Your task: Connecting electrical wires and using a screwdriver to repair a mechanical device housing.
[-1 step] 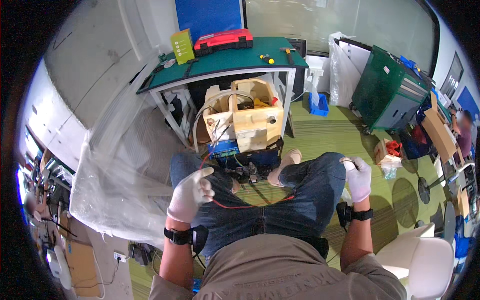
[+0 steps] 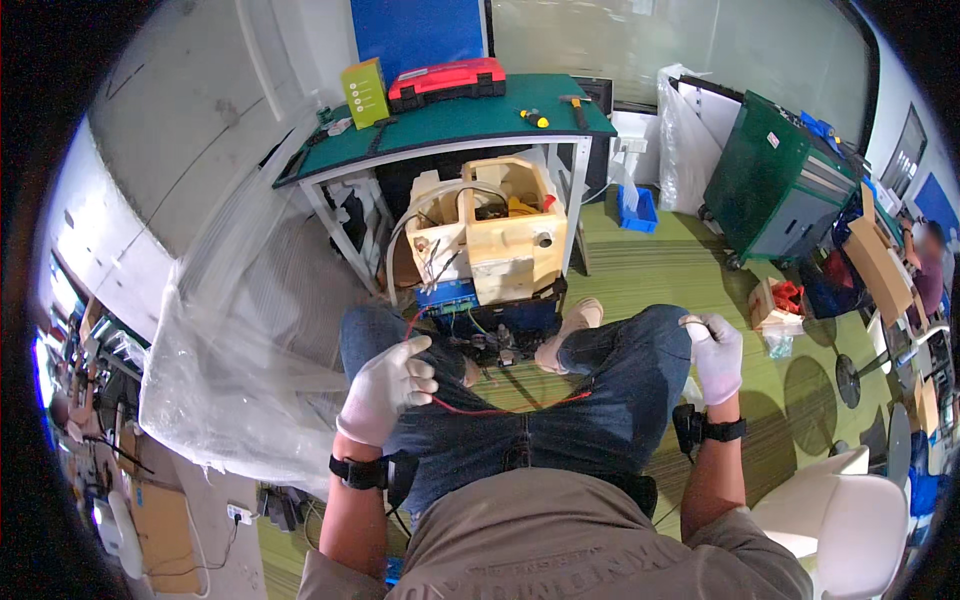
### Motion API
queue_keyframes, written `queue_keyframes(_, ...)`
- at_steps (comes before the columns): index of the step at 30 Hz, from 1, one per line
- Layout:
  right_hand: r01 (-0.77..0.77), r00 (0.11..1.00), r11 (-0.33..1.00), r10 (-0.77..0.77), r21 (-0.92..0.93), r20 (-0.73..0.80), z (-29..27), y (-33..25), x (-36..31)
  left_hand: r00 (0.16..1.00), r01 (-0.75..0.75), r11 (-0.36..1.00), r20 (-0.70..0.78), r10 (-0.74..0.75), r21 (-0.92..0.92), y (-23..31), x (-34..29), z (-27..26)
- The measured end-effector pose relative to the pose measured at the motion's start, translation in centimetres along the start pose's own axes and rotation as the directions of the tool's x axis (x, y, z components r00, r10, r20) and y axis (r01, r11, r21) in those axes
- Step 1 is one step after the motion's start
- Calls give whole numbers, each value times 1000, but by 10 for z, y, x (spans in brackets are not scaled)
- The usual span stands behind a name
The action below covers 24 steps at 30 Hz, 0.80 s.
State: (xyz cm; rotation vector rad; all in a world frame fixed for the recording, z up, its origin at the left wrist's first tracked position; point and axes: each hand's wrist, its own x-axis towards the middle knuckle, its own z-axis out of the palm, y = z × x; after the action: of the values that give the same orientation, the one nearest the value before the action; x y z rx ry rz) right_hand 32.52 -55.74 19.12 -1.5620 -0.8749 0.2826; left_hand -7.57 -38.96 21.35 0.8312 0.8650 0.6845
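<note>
My left hand [image 2: 388, 388], in a pale glove, is over my left thigh with its fingers curled round a thin red wire [image 2: 465, 411]. One stretch of the wire rises toward the blue circuit board [image 2: 447, 298]; the other runs across my lap to a loose end near my right thigh. By my right knee, my right hand [image 2: 716, 358], gloved too, has its fingers closed in a pinch. What lies in that pinch is too small to name. Between my feet stands an opened pale yellow machine body [image 2: 513, 262], cables draped over it and the circuit board at its base.
A green-topped workbench [image 2: 450, 122] stands ahead, bearing a red tool case [image 2: 447, 84], a hammer [image 2: 577, 110] and a yellow-green box [image 2: 365, 93]. Plastic sheeting [image 2: 235, 350] hangs at left. At right are a green tool cabinet [image 2: 775, 185] and a white chair [image 2: 850, 520]. Another person [image 2: 930, 265] is far right.
My left hand has shifted slightly to the right and its fingers have changed position, the red wire moving a little with it. My right hand stays put.
</note>
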Motion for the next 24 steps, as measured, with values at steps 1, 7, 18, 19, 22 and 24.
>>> queue_keyframes(1, -16, 1000, 1000, 17, -13, 11, 0, -3, -1, 993, -8, 999, 120, 3, 44, -5, 6, -11)
queue_keyframes(7, -22, 1000, 999, 23, -39, 13, 0, -6, -1, 981, -41, 948, -169, 98, 317, -16, 13, -6)
queue_keyframes(18, 284, 926, 942, -222, -178, 305, 46, -48, -19, 880, -455, 692, 166, 444, 560, -24, 19, 26)
queue_keyframes(19, 328, 896, 936, -265, -128, 356, 56, -51, -22, 885, -464, 719, 255, 389, 516, -22, 12, 41)
queue_keyframes(22, 485, 734, 874, -385, -35, 559, 90, -55, -32, 803, -526, 735, 535, 264, 428, -29, 7, 75)
queue_keyframes(24, 616, 621, 787, -454, -39, 639, 109, -55, -39, 752, -584, 684, 609, 253, 437, -34, 4, 86)
